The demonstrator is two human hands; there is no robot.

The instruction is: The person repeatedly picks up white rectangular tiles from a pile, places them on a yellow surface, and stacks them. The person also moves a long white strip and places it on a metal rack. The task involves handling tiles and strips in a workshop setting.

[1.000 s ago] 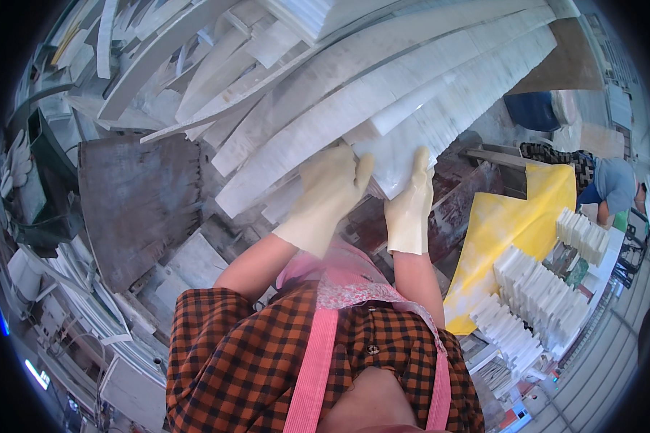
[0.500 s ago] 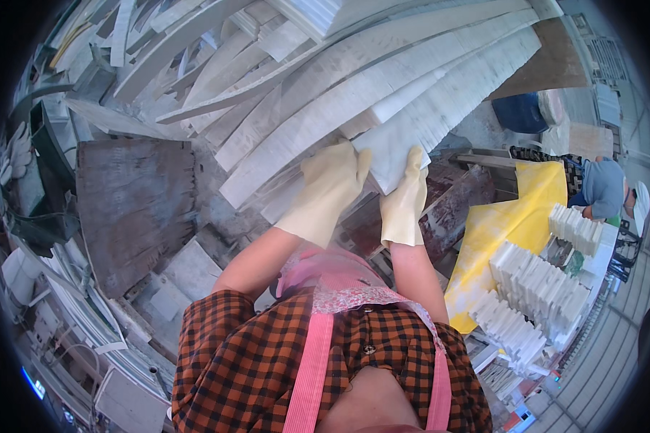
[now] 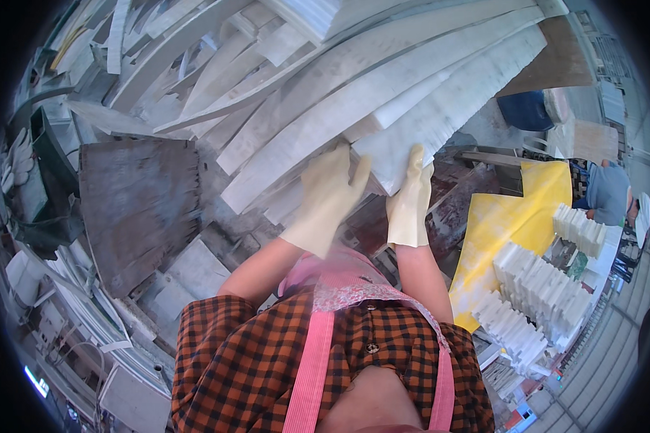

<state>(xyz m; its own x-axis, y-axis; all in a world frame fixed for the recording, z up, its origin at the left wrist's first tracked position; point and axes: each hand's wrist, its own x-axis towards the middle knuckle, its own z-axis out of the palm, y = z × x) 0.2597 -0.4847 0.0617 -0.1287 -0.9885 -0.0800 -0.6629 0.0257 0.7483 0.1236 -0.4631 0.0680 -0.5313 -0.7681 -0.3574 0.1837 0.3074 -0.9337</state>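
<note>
A pale grey-white stone slab with a ridged right edge slants from the upper right down to my gloved hands. My right hand, in a cream rubber glove, grips the right side of its near end, thumb on top and fingers out of sight behind the edge. At the left corner of the same end is my left hand, gloved alike. Its thumb lies along the slab's left edge, and its other fingers are partly hidden. Long stone strips lie stacked close to the left of this slab.
More stone offcuts are heaped at the upper left. A brown board stands left. To the right, a yellow sheet lies beside rows of white stone pieces. A dark blue bucket and a bent-over person are farther right.
My left hand has shifted slightly, its thumb a little lower along the slab's edge. The right hand keeps its grip. The whole view has moved a little.
</note>
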